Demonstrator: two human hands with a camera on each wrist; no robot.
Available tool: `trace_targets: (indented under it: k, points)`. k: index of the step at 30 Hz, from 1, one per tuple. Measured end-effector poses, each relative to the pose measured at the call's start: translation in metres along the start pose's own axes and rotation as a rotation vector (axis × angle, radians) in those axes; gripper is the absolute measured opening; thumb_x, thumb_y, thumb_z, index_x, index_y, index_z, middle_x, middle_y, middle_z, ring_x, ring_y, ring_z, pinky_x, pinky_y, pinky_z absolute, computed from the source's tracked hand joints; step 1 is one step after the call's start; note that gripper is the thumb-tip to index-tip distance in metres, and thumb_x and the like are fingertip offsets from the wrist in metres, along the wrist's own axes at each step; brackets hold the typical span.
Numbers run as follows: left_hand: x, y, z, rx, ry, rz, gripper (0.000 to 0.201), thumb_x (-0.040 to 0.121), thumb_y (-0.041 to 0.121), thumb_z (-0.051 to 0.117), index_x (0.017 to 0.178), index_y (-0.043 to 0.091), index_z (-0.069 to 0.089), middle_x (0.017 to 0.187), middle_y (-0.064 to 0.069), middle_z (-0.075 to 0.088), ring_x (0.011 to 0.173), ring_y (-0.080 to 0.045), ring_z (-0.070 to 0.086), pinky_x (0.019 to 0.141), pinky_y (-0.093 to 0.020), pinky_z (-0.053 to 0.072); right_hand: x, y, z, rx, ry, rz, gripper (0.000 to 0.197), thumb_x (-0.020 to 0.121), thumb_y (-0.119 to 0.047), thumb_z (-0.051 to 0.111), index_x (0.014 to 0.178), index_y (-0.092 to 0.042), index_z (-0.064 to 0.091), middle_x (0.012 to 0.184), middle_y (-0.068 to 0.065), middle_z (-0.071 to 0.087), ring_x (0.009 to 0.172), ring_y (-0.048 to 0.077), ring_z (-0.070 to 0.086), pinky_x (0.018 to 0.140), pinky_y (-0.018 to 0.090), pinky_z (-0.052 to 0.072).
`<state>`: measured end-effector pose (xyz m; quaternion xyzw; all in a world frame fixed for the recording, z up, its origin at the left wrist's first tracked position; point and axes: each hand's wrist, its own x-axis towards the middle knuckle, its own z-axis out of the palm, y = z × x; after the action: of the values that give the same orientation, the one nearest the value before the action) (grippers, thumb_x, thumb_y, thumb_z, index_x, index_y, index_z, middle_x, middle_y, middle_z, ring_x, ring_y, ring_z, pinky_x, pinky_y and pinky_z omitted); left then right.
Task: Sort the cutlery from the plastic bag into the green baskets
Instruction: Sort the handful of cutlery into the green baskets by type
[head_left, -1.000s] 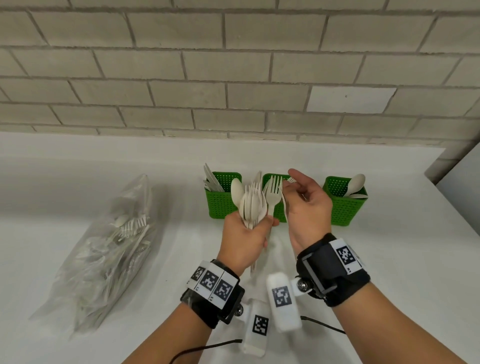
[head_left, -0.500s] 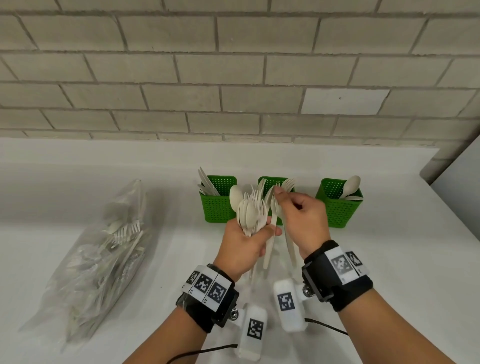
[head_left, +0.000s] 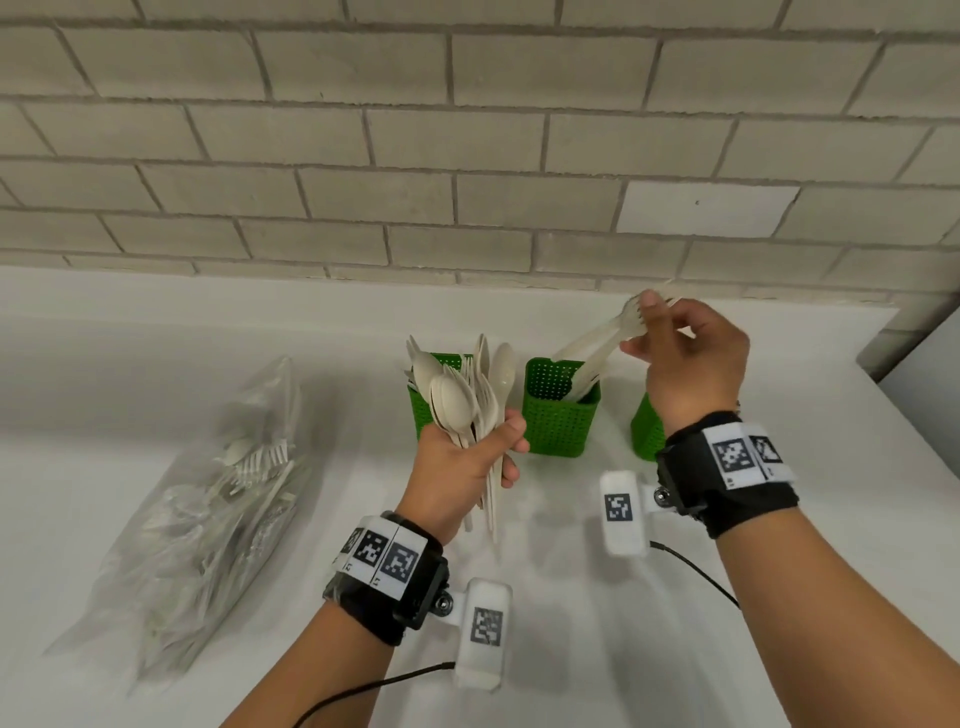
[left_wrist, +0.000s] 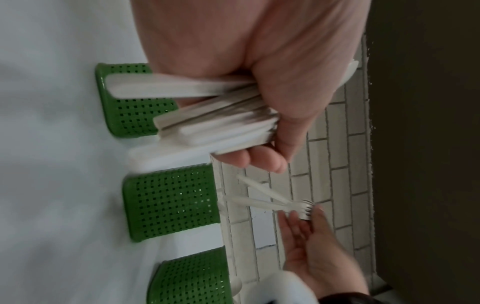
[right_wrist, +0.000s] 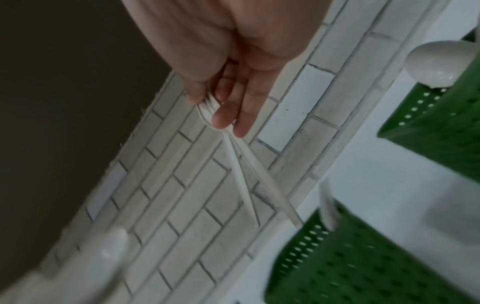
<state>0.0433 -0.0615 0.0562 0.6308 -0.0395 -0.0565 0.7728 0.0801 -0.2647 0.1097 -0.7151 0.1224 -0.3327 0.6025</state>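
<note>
the right hand (head_left: 691, 364), in the upper right of the head view, pinches a few pale plastic forks (head_left: 605, 345) by their tined heads between thumb and fingertips (right_wrist: 223, 121). the fork handles slant down and to the left, their ends dipping into the open top of the middle green perforated plastic basket (head_left: 558, 421); whether they touch its floor cannot be told. the right green basket (head_left: 647, 428) sits mostly hidden behind that wrist, and the right wrist view shows a pale spoon bowl (right_wrist: 436, 63) standing up from it.

the left hand (head_left: 462, 467), at frame centre, is closed in a fist round a bundle of pale plastic spoons and forks (head_left: 467, 400), heads up, handles (left_wrist: 197, 123) sticking out below the fist. the bundle stands in front of the left green basket (head_left: 421, 410), covering most of it.

the three baskets stand in a row, with gaps between them, near the back edge of the white table (head_left: 571, 649), below the grey brick wall (head_left: 467, 156). bare table surface lies in front of the baskets. a clear plastic bag of cutlery (head_left: 208, 514) lies well apart at the left of the frame.
</note>
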Motion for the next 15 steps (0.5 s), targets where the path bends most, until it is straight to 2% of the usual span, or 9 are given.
trace_targets:
  k: [2,4,6,8,10,11,13,14,15]
  points:
    - [-0.001,0.000,0.002,-0.013,-0.034,0.013,0.007,0.090,0.011,0.067,0.090,0.004,0.065,0.066,-0.007,0.061,0.048,-0.020,0.051,0.050,-0.030,0.047,-0.001,0.016,0.003,-0.156,-0.104,0.001,0.037,0.092,-0.036,0.064,0.074,-0.004,0.063,0.073,0.014,0.070,0.059,0.015,0.070,0.060,0.032,0.052]
    - [-0.001,0.001,0.002,-0.013,-0.066,0.025,0.009,0.090,0.011,0.067,0.090,0.003,0.063,0.064,-0.007,0.057,0.046,-0.020,0.050,0.050,-0.030,0.047,-0.002,0.030,0.006,-0.392,-0.280,0.012,0.037,0.093,-0.035,0.062,0.073,-0.004,0.064,0.067,0.010,0.068,0.063,0.022,0.068,0.065,0.030,0.048]
    - [-0.001,0.001,0.002,0.006,-0.084,0.029,0.009,0.090,0.011,0.067,0.089,0.004,0.063,0.062,-0.006,0.056,0.046,-0.020,0.049,0.049,-0.030,0.047,-0.004,0.036,0.007,-0.578,-0.376,0.021,0.030,0.094,-0.034,0.061,0.093,-0.005,0.070,0.082,0.006,0.066,0.075,0.024,0.063,0.073,0.029,0.045]
    - [-0.001,0.000,0.001,0.031,-0.079,0.037,0.009,0.090,0.012,0.067,0.087,0.005,0.063,0.062,-0.006,0.055,0.045,-0.020,0.049,0.050,-0.030,0.046,-0.009,0.028,0.007,-0.578,-0.303,0.003,0.030,0.094,-0.034,0.059,0.113,-0.011,0.065,0.098,0.004,0.057,0.083,0.018,0.056,0.078,0.026,0.040]
    - [0.001,-0.002,0.000,0.057,-0.055,0.045,0.008,0.090,0.011,0.068,0.085,0.006,0.064,0.061,-0.006,0.055,0.045,-0.019,0.049,0.051,-0.029,0.046,-0.021,0.007,0.009,-0.431,-0.266,-0.099,0.021,0.093,-0.031,0.060,0.105,-0.016,0.068,0.099,0.002,0.058,0.078,0.013,0.057,0.075,0.027,0.045]
    - [0.002,-0.002,0.000,0.063,-0.046,0.045,0.008,0.090,0.010,0.068,0.085,0.005,0.064,0.061,-0.007,0.055,0.044,-0.019,0.048,0.050,-0.029,0.046,-0.028,-0.004,0.011,-0.367,-0.356,-0.129,0.017,0.092,-0.030,0.062,0.098,-0.018,0.071,0.095,-0.001,0.062,0.077,0.010,0.059,0.074,0.025,0.047]
    - [0.004,-0.003,0.002,0.074,-0.040,0.048,0.006,0.089,0.005,0.068,0.086,0.001,0.065,0.061,-0.009,0.055,0.044,-0.020,0.049,0.047,-0.028,0.045,-0.045,-0.021,0.015,-0.367,-0.644,-0.129,0.014,0.088,-0.031,0.067,0.089,-0.020,0.074,0.084,-0.006,0.069,0.072,0.002,0.061,0.068,0.018,0.047]
    - [0.004,-0.003,0.004,0.085,-0.046,0.052,0.004,0.089,0.002,0.067,0.086,-0.001,0.066,0.061,-0.009,0.055,0.044,-0.019,0.049,0.045,-0.027,0.044,-0.053,-0.024,0.017,-0.399,-0.736,-0.134,0.013,0.087,-0.033,0.069,0.087,-0.020,0.074,0.077,-0.008,0.069,0.067,-0.001,0.060,0.063,0.014,0.045]
    - [0.003,-0.003,0.005,0.096,-0.055,0.057,0.003,0.088,0.000,0.067,0.085,-0.001,0.066,0.061,-0.008,0.056,0.043,-0.018,0.049,0.043,-0.025,0.043,-0.057,-0.024,0.019,-0.418,-0.758,-0.148,0.012,0.086,-0.032,0.071,0.085,-0.020,0.073,0.071,-0.008,0.067,0.063,-0.003,0.057,0.059,0.010,0.041]
